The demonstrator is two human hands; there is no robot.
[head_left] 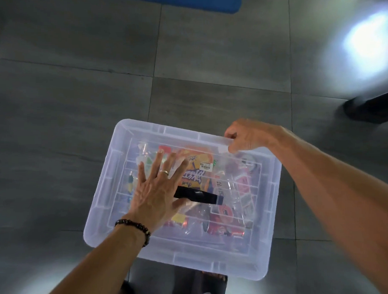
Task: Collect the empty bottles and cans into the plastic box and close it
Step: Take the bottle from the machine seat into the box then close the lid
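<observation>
A clear plastic box (103, 218) sits on the grey tiled floor below me, with its translucent lid (214, 262) lying on top. Through the lid I see several bottles and cans, among them an orange-labelled bottle (196, 166) and a red can (224, 214). A black strip (197, 196) lies across the lid's middle. My left hand (155, 192) lies flat on the lid's left half, fingers spread. My right hand (247, 136) pinches the lid's far right edge between thumb and fingers.
A blue object (183, 2) lies at the top edge of the view. A dark shoe or object (367, 107) is on the floor at the right. My feet (171, 288) stand just below the box. A bright glare (365, 37) marks the floor at the upper right.
</observation>
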